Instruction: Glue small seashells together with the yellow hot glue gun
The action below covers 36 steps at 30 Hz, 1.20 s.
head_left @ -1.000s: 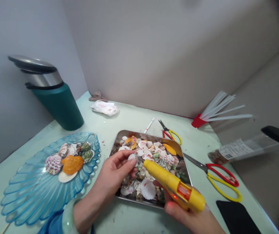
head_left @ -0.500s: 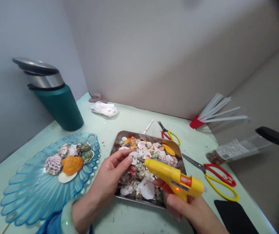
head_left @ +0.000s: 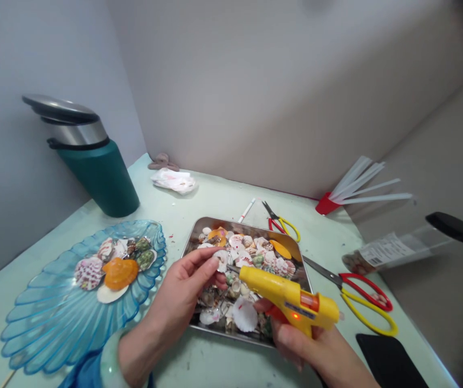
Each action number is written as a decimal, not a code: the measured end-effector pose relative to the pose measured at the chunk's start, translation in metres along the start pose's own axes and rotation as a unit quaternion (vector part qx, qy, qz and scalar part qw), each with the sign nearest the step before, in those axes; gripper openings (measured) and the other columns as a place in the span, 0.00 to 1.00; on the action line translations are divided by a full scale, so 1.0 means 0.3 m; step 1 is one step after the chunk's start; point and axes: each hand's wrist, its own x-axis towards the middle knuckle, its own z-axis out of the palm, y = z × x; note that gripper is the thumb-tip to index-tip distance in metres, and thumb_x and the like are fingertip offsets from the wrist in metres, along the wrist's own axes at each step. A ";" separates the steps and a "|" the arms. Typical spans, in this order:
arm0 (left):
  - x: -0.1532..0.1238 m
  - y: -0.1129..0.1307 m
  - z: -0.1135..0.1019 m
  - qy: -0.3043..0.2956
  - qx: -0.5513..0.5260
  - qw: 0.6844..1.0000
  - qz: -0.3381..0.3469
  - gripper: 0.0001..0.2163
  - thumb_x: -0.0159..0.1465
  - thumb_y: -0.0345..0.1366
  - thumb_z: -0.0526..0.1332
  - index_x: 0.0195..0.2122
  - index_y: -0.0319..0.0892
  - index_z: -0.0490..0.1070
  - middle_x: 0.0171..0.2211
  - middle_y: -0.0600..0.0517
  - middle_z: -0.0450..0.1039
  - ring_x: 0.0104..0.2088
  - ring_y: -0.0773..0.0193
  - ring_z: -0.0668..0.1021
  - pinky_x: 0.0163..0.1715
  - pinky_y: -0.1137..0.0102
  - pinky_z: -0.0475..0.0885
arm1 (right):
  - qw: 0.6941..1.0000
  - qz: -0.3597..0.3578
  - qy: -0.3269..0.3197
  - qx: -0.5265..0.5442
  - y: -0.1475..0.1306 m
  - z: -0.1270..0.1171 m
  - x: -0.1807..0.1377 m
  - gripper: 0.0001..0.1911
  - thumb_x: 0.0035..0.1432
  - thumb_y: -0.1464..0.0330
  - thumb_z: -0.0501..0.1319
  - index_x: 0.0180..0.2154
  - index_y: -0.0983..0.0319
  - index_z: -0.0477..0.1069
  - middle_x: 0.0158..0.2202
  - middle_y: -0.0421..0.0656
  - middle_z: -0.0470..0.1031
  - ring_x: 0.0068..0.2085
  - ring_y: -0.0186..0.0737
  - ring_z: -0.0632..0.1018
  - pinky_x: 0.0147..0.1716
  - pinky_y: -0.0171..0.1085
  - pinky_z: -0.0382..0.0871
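Between thumb and fingers, my left hand pinches a small whitish seashell. My right hand is wrapped round the grip of a yellow hot glue gun, whose orange light glows. The gun's metal nozzle points left and reaches the shell; whether it touches cannot be made out. Both hands are over a metal tray filled with loose shells, among them a white scallop shell. To the left, a blue shell-shaped glass dish bears several shells, including an orange scallop shell.
A green bottle stands at the back left, near a crumpled plastic bag. Right of the tray lie large scissors, small scissors behind it. A red cup of glue sticks, a clear jar and a black object sit at right.
The glue gun's nozzle has dipped slightly against the shell's right side. My left hand still pinches the shell, nearly unmoved. The whole view has shifted very slightly.
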 end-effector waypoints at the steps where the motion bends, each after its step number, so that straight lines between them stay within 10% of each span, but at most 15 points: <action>1: 0.001 0.000 0.000 0.000 -0.002 1.000 -0.003 0.14 0.57 0.39 0.68 0.43 0.41 0.77 0.28 0.54 0.76 0.27 0.70 0.75 0.33 0.75 0.69 | 1.000 -0.001 0.002 0.000 0.002 -0.001 0.002 0.25 0.47 0.50 0.69 0.39 0.62 0.76 0.20 0.35 0.63 0.20 0.27 0.61 0.19 0.30 0.53; 36: 0.000 0.002 -0.008 -0.011 0.011 1.000 -0.013 0.15 0.56 0.39 0.68 0.45 0.42 0.78 0.24 0.53 0.76 0.24 0.70 0.75 0.29 0.76 0.68 | 1.000 0.005 0.009 -0.018 -0.007 -0.006 0.000 0.29 0.49 0.47 0.66 0.42 0.63 0.76 0.19 0.35 0.62 0.20 0.28 0.62 0.21 0.32 0.54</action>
